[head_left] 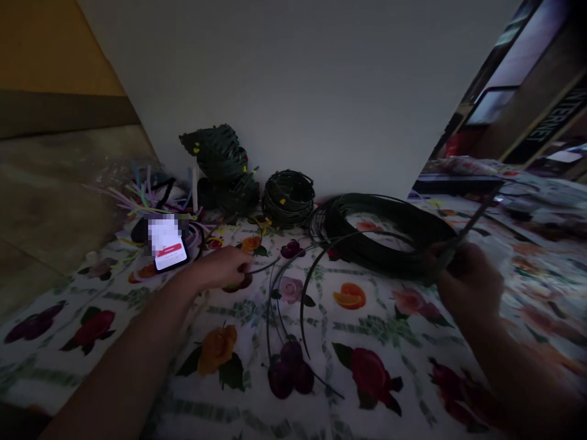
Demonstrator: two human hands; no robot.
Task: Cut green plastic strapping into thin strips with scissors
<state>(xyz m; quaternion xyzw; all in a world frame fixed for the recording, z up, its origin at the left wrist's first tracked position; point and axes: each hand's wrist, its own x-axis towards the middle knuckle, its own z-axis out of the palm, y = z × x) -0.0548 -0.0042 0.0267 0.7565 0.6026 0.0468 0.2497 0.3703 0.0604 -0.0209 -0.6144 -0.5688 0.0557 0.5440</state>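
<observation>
My left hand (227, 267) is closed on the end of a thin dark strand (266, 267) above the flowered tablecloth. The strand runs right toward a large coil of dark green strands (380, 260). Beside the coil's right edge, my right hand (468, 278) is closed around a long dark strip (474, 223) that points up and right; it is blurred, and what exactly it is cannot be told. Several loose strand ends (305, 305) curve down over the cloth between my hands.
A lit phone (169, 244) leans at the left beside colourful stems (147, 195). Dark woven pieces (220, 153) and a small round woven basket (288, 198) stand before a pale upright panel (293, 91). Plastic-wrapped items (477, 166) lie at the right.
</observation>
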